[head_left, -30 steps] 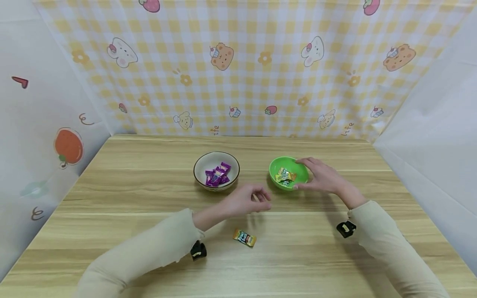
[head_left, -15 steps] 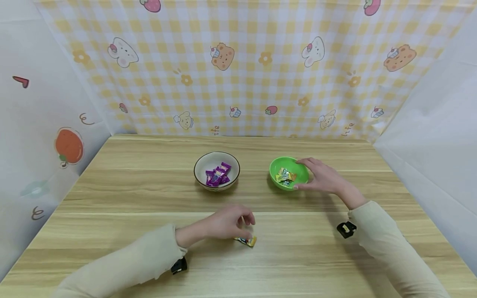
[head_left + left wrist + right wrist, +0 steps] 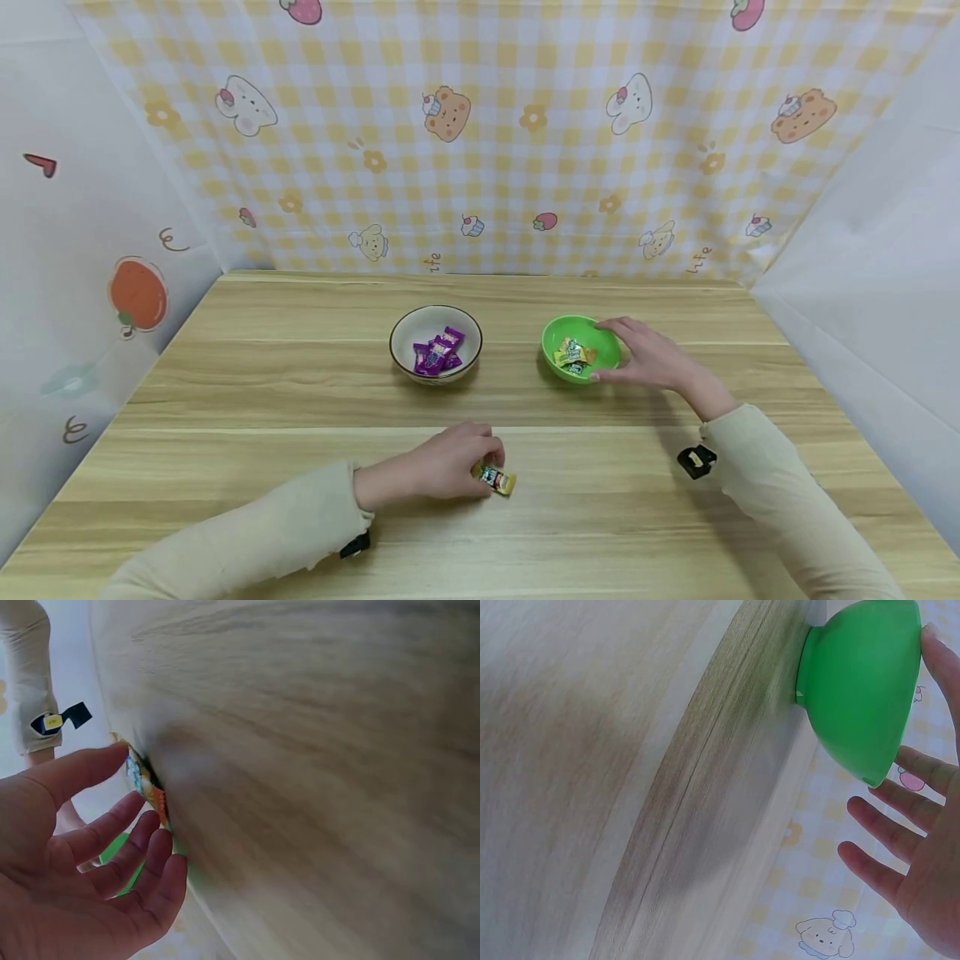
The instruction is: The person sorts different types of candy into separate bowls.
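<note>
My left hand [image 3: 452, 461] is low over the table at a small wrapped candy [image 3: 497, 480], orange-yellow with dark lettering. Its thumb and loosely bent fingers lie about the candy's left part, a gap between them in the left wrist view; the candy [image 3: 142, 780] lies at the fingertips. My right hand [image 3: 651, 357] holds the green bowl [image 3: 607, 343] by its right side, thumb on the near rim and forefinger on the far rim. In the right wrist view the other fingers [image 3: 885, 832] are spread away from the bowl. Several yellow and green wrapped candies [image 3: 574, 356] lie inside it.
To the left of the green bowl stands a cream bowl [image 3: 408, 331] with a dark rim, holding several purple wrapped candies [image 3: 437, 352]. Both bowls are towards the back of the wooden table [image 3: 300, 400]. A yellow checked cloth [image 3: 495, 175] hangs behind.
My left hand has come down and left from between the bowls to the candy on the table. The right hand and both bowls have stayed in place.
</note>
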